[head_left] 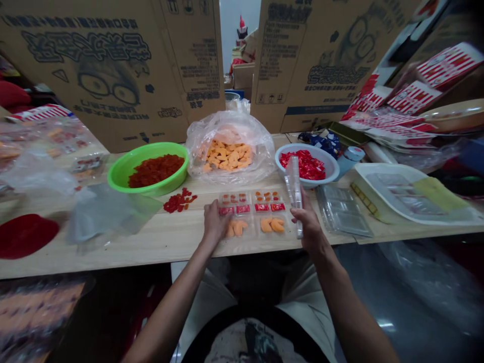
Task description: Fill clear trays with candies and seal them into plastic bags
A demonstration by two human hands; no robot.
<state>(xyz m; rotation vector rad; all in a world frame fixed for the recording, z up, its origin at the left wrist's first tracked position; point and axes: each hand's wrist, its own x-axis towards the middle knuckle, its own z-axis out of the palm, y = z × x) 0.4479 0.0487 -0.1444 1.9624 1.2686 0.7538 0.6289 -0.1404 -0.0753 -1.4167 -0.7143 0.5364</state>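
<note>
My right hand [309,222] is closed around a clear plastic tray [294,186], possibly several stacked, held upright on edge above the table. My left hand [216,222] grips the left side of a filled plastic tray [245,231] lying flat, its thumb over the compartments. Beside that one lies a second filled tray [284,233]. Both trays hold small reddish-orange pieces at the back, red packets [261,207] in the middle and orange curved snacks [272,225] at the front. My left fingers partly cover the left tray's contents.
Behind the trays stand a green bowl [117,177] of dark red pieces, an open bag [264,169] of orange snacks and a bowl [335,169] of red packets. Loose red pieces [179,201] lie left. Unfilled trays [346,214] and a white tub [381,201] stand right. Cardboard boxes [151,65] rise behind.
</note>
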